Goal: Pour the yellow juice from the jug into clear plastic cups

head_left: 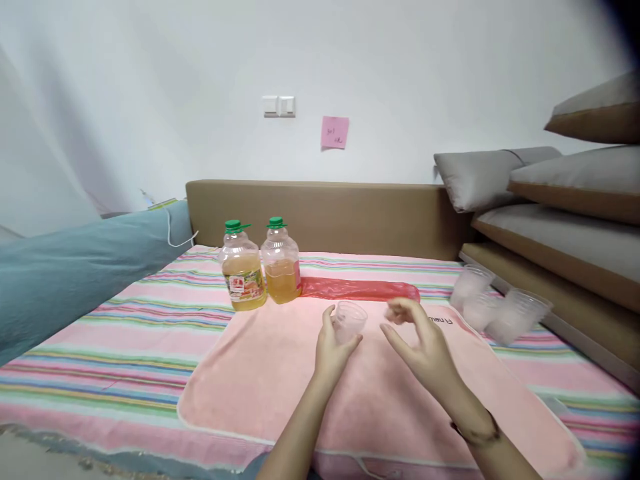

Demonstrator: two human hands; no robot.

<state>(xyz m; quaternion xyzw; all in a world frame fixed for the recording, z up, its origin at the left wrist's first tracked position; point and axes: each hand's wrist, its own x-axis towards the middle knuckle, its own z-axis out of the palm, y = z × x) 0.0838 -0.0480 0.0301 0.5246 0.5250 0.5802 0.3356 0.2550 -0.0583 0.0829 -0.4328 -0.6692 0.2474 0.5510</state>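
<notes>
My left hand (331,343) is wrapped round a clear plastic cup (351,319), held upright above the pink mat (250,373). To its right, my right hand (417,333) is apart from the cup, its thumb and fingers spread in a curve with nothing seen between them. Beyond the hands lies a red plastic bag (360,289), stretched along the mat's far edge. Two large clear bottles with green caps stand to the left of it: the labelled bottle (244,283) and the second bottle (281,270), each partly filled with yellow liquid.
Several clear plastic cups in stacks (517,317) lie at the right beside grey and brown cushions (575,227). A striped sheet (125,347) spreads under the mat. A brown backrest (320,217) closes off the far side, and a blue-green armrest (90,267) the left.
</notes>
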